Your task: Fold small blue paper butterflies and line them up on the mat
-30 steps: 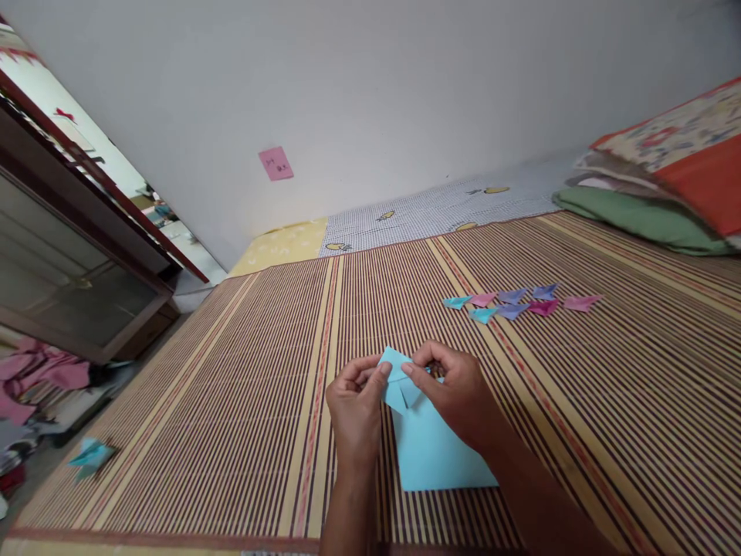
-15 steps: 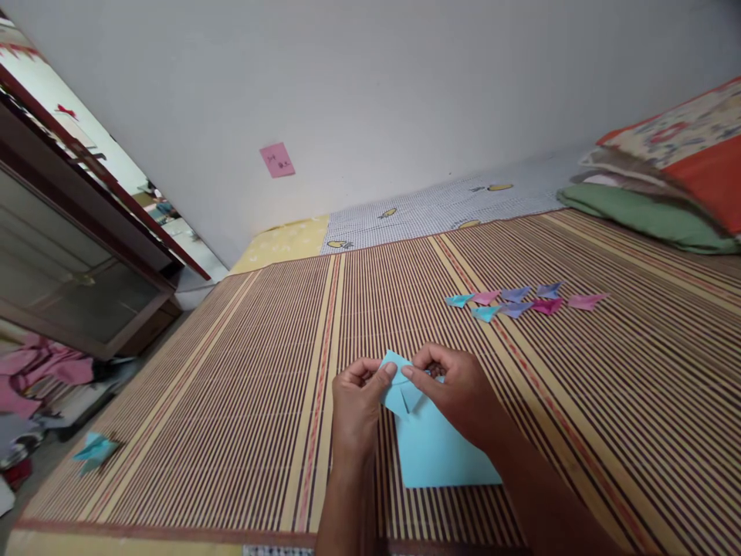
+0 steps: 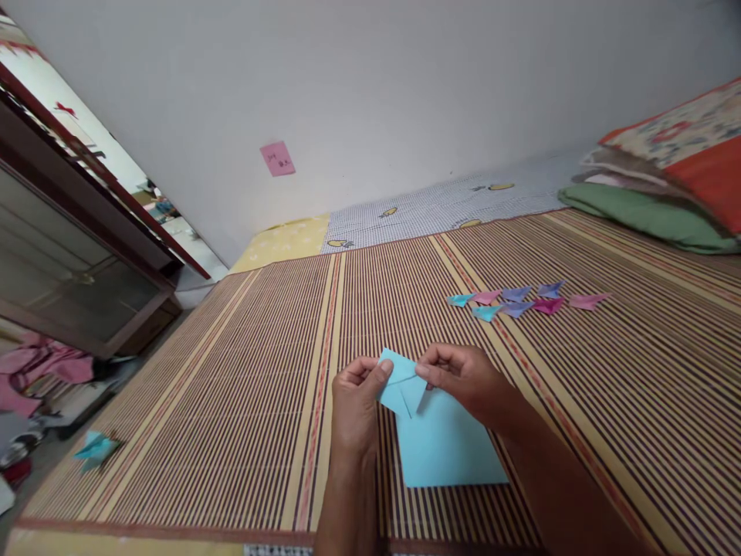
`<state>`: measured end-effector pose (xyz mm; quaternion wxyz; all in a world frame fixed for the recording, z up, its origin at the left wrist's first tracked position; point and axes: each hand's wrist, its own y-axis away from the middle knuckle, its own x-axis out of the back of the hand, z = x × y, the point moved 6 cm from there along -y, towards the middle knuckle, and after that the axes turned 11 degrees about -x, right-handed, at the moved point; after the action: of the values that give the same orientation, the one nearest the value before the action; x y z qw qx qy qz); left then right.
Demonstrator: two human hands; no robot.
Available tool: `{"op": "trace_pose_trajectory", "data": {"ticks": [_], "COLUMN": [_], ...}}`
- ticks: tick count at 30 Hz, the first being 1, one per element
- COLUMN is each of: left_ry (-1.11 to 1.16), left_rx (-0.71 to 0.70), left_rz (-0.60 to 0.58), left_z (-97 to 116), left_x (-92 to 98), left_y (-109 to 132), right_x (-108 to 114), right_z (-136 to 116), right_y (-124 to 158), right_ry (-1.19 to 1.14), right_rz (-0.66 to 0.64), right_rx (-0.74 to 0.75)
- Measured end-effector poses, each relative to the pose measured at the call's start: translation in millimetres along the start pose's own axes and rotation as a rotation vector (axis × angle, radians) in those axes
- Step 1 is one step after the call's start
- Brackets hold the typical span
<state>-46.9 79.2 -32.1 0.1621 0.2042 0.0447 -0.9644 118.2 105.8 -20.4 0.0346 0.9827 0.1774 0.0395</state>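
Folded blue paper [image 3: 398,390], at the lower centre of the frame, is pinched by the left hand [image 3: 357,403] and right hand [image 3: 470,384], and could crease askew if they pull unevenly, though its underside is hard to judge.

got 1 pink note [image 3: 278,158] on a pale wall [image 3: 405,93], floral-orange bedding [image 3: 695,139] piled over green cloth [image 3: 642,220], plus a door [image 3: 69,255] and pink fabric [image 3: 55,361] off left

The folded paper [image 3: 400,392] and the sheet [image 3: 452,449] are light blue, the mat [image 3: 231,401] is striped tan and dark brown (reddish-banded too), the pillow [image 3: 709,166] floral and orange.
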Motion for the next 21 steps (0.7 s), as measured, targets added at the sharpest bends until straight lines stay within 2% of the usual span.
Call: {"op": "trace_pose_trajectory", "data": {"ticks": [11,17,21], "left_ry": [-0.054,0.038,0.047], "left_rx": [-0.049,0.042,0.069], "left_rz": [-0.04,-0.061,-0.075], "left_z": [-1,-1,-1], "left_x": [1.7,-6.2,-8.2], "left_y": [1,4,6], "right_x": [-1,-7,-7], "right_z": [-2,3,-1], "right_y": [2,2,5], "right_ry": [0.109,0.119,0.145], "right_rz": [0.104,-0.05,-0.052], "right_rx": [0.021,-0.008,0.012]}}
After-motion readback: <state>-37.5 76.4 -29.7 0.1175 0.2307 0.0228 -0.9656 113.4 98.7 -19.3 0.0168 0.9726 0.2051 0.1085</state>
